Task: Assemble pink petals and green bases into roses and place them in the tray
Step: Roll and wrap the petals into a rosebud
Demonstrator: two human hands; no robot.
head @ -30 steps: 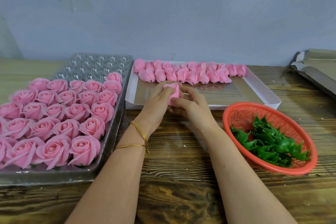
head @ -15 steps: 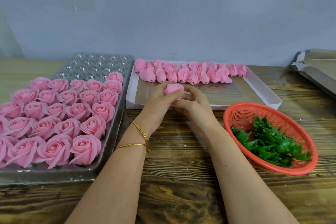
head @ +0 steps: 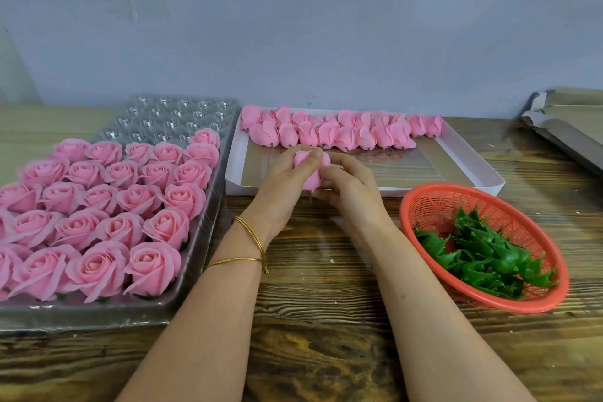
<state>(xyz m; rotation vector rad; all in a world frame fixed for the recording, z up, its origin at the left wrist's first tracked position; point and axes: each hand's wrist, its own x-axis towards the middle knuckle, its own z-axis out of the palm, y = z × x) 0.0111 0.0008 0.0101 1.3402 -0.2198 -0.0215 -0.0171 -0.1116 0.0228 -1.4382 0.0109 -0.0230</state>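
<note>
A pink petal bud (head: 312,173) is held between both hands at the table's middle, over the near edge of the white box (head: 470,157). My left hand (head: 282,186) grips it from the left, thumb across its top. My right hand (head: 349,188) holds it from the right and below. Several loose pink buds (head: 342,130) lie in a row at the back of the white box. Green bases (head: 483,254) fill the red basket (head: 424,202) on the right. The clear plastic tray (head: 182,114) on the left holds several finished pink roses (head: 98,215).
The wooden table (head: 326,271) carries everything. Folded grey cardboard (head: 571,121) lies at the far right. A grey wall stands close behind. The tray's back rows are unfilled cups. Two gold bangles (head: 251,245) ring my left wrist.
Both hands have turned the pink bud between them, and it now sits lower in my fingers with its narrow end pointing down. Arms stayed in place.
</note>
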